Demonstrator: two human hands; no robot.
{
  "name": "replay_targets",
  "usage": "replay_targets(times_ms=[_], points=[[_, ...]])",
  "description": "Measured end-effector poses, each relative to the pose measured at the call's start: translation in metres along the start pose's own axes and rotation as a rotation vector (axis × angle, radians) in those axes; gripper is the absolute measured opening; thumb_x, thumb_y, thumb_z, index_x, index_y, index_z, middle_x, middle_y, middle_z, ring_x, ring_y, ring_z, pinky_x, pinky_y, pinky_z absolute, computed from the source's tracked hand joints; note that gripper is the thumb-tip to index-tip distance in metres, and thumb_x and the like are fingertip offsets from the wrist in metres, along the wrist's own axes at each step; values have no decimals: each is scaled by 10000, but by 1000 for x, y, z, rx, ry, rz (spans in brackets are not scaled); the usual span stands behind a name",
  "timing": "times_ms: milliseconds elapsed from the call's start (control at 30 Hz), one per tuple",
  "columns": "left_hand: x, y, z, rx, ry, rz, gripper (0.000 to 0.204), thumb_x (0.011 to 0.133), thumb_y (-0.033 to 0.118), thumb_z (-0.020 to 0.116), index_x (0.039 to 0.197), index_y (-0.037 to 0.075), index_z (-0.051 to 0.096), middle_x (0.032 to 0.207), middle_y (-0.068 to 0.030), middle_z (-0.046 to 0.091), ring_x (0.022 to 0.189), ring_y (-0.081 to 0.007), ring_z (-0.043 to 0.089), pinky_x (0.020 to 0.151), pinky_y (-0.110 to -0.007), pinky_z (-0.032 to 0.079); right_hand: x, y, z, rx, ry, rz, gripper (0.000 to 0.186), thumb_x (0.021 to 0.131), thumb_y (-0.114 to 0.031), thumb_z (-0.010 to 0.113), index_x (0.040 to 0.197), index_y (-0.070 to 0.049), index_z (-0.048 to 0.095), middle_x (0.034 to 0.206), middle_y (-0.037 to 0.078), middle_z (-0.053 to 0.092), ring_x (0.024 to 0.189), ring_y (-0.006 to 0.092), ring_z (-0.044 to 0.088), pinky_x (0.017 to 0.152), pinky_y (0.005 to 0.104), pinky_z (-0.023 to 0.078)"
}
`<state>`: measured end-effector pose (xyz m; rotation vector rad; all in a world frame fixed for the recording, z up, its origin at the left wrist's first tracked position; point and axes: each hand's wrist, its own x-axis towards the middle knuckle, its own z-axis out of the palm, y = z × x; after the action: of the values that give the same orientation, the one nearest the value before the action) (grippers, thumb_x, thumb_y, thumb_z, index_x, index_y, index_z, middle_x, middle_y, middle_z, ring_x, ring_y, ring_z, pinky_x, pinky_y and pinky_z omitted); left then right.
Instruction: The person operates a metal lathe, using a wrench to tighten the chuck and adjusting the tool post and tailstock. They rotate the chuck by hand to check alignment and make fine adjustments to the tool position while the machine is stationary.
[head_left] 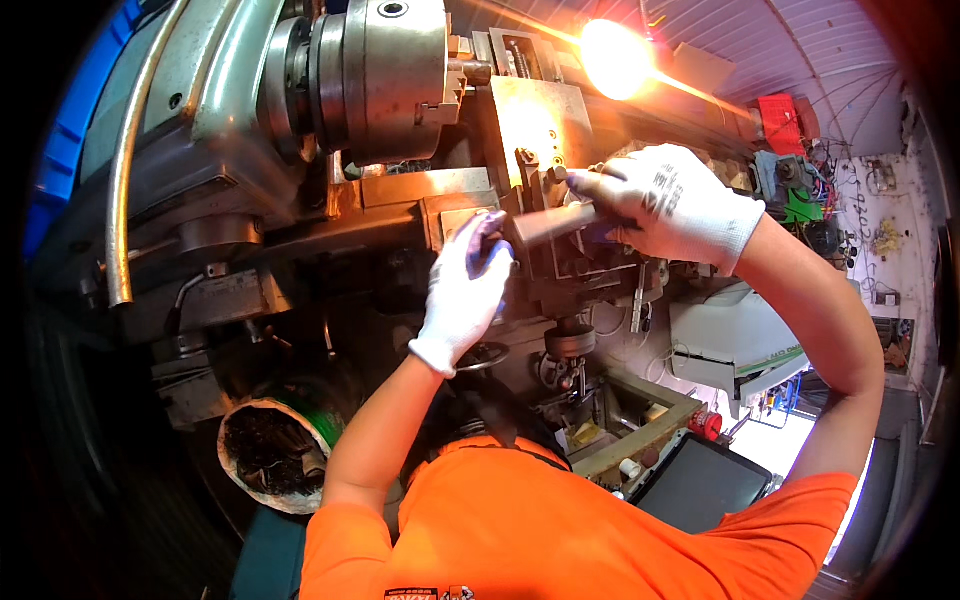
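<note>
Dark print [672,187] stands on the back of the white right glove [690,208], handwritten characters [858,213] run down the white wall [884,228], faint lettering [790,355] follows the green stripe on a white casing [722,322], and a printed badge [415,594] marks the orange shirt [600,530].

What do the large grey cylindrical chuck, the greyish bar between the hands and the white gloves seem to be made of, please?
The large grey cylindrical chuck: probably bare machined steel, given its satin sheen. The greyish bar: perhaps smooth metal, from its soft sheen, though blur leaves this open. The white gloves: apparently matte knit fabric, judging by their snug cuffs.
</note>
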<state>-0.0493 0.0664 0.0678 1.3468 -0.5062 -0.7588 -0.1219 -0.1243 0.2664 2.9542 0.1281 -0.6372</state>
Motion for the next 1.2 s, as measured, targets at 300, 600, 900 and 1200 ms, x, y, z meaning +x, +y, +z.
replay_targets(times_ms=[300, 600, 900, 1200], points=[[-5, 93, 29, 326, 68, 572, 436, 972, 72, 581, 1386, 1, 467, 1370, -138, 509, 1261, -197, 491, 1075, -335, 381, -70, 17, 26, 156, 350, 199, 446, 793, -112, 734, 1219, -85, 606, 1086, 136, 636, 986, 353, 620, 845, 425, 505], [79, 107, 74, -641, 231, 151, 237, 1015, 90, 501, 1248, 68, 537, 1072, -63, 611, 781, -136, 624, 670, -296, 555, -84, -14, 72, 614, 408, 460, 184, 920, -225, 649, 923, -54, 583, 713, 195, 562, 626, 356, 582, 586, 423, 437], [138, 101, 84, -408, -67, -105, 234, 988, 276, 557, 1164, 137, 622, 736, 30, 558, 529, -54, 484, 452, -206, 419, -61, -67, 75, 2077, 106, 584, 415, 952, -486, 608, 811, -101, 542, 585, -27, 463, 413, 74, 425, 362, 241, 333], [157, 115, 113, -118, -356, -210, 254, 925, 289, 659, 1093, 102, 626, 610, 71, 477, 421, -33, 396, 350, -209, 367, -20, -138, 73, 2809, 647, 593, 372, 1035, -381, 494, 787, -106, 538, 495, 8, 428, 356, 137, 376, 379, 296, 330]])
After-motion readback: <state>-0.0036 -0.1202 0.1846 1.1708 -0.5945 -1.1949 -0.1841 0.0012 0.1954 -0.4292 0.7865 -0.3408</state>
